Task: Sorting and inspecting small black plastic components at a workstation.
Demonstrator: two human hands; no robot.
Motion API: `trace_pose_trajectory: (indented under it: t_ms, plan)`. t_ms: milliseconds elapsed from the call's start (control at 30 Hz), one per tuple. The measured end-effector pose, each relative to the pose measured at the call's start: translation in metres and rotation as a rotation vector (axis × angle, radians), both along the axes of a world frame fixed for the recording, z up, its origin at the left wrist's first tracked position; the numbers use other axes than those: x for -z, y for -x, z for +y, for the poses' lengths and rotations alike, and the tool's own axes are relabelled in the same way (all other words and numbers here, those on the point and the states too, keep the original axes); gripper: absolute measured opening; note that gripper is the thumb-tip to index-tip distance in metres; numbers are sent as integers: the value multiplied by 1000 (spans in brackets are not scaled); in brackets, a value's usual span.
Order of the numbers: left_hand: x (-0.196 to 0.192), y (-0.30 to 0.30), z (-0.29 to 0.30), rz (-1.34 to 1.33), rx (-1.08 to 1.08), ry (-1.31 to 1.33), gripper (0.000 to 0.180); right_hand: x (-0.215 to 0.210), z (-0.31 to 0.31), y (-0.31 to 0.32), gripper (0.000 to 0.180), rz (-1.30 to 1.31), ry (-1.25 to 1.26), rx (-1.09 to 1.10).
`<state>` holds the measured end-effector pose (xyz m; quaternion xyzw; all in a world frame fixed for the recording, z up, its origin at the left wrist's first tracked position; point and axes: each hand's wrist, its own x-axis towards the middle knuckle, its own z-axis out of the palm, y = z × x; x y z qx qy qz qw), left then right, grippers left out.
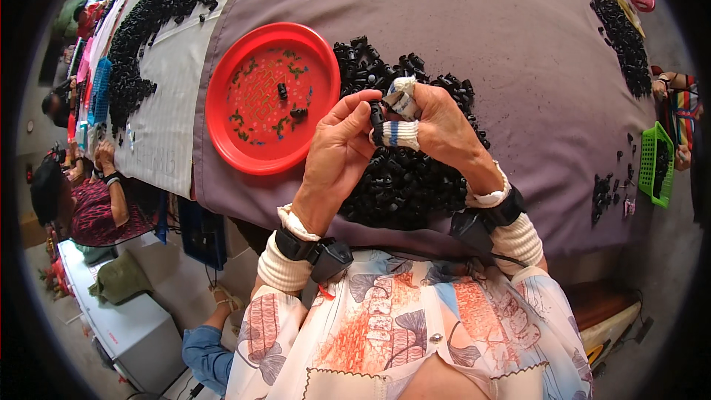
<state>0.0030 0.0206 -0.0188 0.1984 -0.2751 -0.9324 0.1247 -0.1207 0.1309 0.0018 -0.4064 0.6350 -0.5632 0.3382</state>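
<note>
Our left hand [337,148] has a small black piece [376,114] pinched between thumb and fingers, held up over the near part of the bench [511,37], while our right hand [448,130] meets that piece from the other side. We see white coverings on the right fingers, one a ribbed sleeve [398,134] with a blue band; these fingers are bent in close, but whether they truly grip the piece or only press against it we cannot tell. Judging by how things lie, we seem to be near the start: just two black pieces [298,113] sit apart from each other in the red dish [216,115], left of our hands, against a large heap [400,192] of similar pieces spread beneath and around them. If the dish is meant for handled pieces, we would count two done, one in hand and nearly the whole heap left, though at this size nothing on the two marks them as finished. Farther out, we have another long pile [159,18] on the pale cloth [178,81] to the left and a smaller one [624,48] at the far right; whether those belong to our share, we cannot say.
</note>
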Motion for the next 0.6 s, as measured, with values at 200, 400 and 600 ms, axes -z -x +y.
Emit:
trace_pose_trajectory:
  t_ms: [200, 400, 600]
  plan:
    - [-6, 0, 5, 128, 5, -7, 25, 1, -1, 0, 27, 30, 0, 28]
    - [0, -2, 0, 131, 12, -71, 24, -3, 0, 3, 32, 54, -80, -1]
    - [1, -2, -1, 117, 37, -33, 23, 8, 0, 3, 38, 63, -96, -34]
